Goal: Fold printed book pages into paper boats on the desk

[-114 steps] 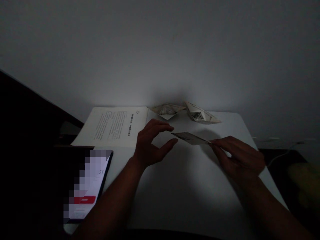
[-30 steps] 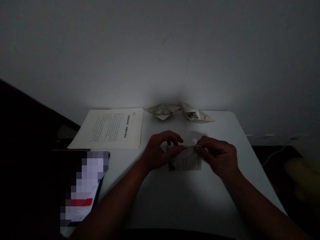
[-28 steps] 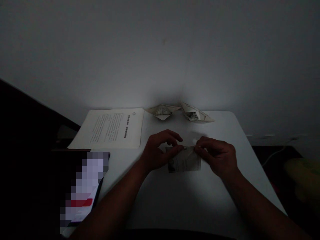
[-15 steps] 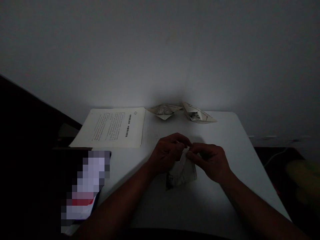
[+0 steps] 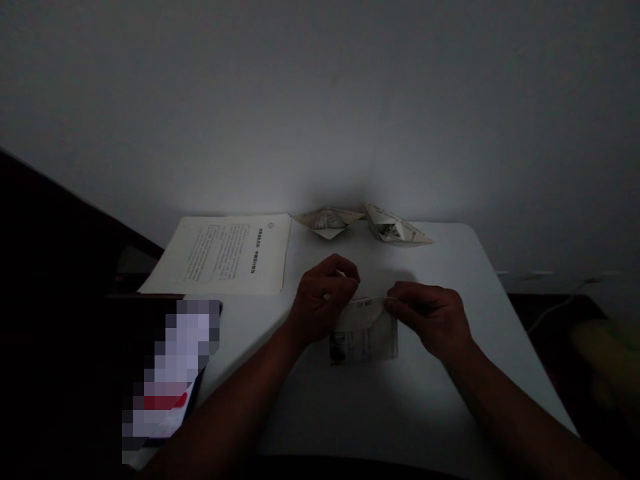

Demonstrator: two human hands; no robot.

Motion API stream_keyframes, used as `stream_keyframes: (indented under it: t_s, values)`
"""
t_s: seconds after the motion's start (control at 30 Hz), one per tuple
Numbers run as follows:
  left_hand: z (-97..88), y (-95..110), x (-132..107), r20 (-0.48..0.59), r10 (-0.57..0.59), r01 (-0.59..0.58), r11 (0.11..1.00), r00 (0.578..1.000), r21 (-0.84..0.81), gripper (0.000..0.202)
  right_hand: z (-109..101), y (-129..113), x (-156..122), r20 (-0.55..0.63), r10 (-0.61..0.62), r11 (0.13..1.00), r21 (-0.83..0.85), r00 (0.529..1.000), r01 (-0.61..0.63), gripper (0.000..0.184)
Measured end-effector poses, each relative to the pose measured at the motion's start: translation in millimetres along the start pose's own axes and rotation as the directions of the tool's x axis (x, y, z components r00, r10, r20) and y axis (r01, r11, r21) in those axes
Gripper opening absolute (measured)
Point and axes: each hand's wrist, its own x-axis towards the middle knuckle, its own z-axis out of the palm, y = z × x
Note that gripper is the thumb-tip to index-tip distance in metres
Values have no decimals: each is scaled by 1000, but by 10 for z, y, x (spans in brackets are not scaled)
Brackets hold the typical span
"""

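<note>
A folded piece of printed paper (image 5: pixel 367 337), roughly square with a slanting flap along its top, is held up over the near middle of the table. My right hand (image 5: pixel 433 320) pinches its upper right corner between thumb and forefinger. At the upper left corner, my left hand (image 5: pixel 323 300) is closed, with its fingers curled and the paper's edge running in under them; the exact grip there is hidden. Beyond my hands, two folded paper boats stand near the wall: a left boat (image 5: pixel 329 223) and a right boat (image 5: pixel 397 230), their tips almost meeting.
Printed sheets (image 5: pixel 235 257) lie stacked at the white table's (image 5: pixel 480 267) back left corner. A phone with a blurred screen (image 5: pixel 175 373) rests along the left edge, beside my left forearm. The wall (image 5: pixel 320 100) rises behind the table. A thin cable (image 5: pixel 560 307) runs at the right.
My hands have moved apart, the left one leftward and the right slightly rightward. The paper between them is now spread flatter and squarer, with its top flap showing.
</note>
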Motion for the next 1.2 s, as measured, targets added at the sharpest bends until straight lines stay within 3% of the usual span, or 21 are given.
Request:
stream_keyframes:
  t_s: [0.13,0.23,0.37,0.6,0.87,1.03,1.2]
  values:
    - [-44,9,10,37,-35,34,999,999,33,18,-33,-24,-6,-94,-98,995,-43,991,94,6]
    - [-52,28,30,137,-60,50,996,989,77,25,-25,-64,-2,-37,-242,967,-95,969,238,9]
    - [-16,63,54,202,22,-49,990,979,129,9,-1,-121,7,38,-412,901,-129,910,414,25]
    - [0,132,70,228,49,-65,996,973,62,6,11,-165,13,46,-529,841,-106,848,530,29]
    - [-81,124,106,279,-102,91,994,955,53,7,15,-133,-24,3,-365,931,-32,931,365,14]
    - [-214,42,110,217,-188,176,982,958,76,7,-57,-140,-23,-128,-237,971,14,963,240,10]
    - [-227,-7,73,170,-244,248,969,955,0,10,-74,-140,-18,-156,-177,983,11,972,181,9]
